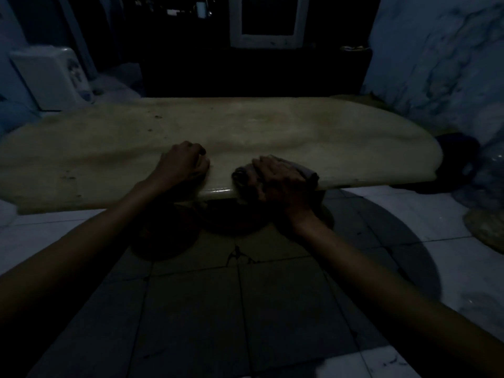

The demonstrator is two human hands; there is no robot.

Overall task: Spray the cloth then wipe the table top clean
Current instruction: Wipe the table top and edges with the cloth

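A pale cream table top (pixel 272 126) stretches across the dim room at low height. My right hand (pixel 278 178) lies flat on a dark grey cloth (pixel 309 173) and presses it over the table's near edge. The cloth sticks out on both sides of the hand. My left hand (pixel 184 162) rests on the table just left of it, fingers curled in a loose fist with nothing seen in it. A wet sheen shows on the edge between the hands. No spray bottle is in sight.
A white appliance (pixel 51 77) stands on the floor at the back left. A white framed panel (pixel 268 20) leans at the back. Pale sheeting (pixel 441 55) hangs at the right, with a dark round object (pixel 458 156) beside the table's right end. Tiled floor lies below.
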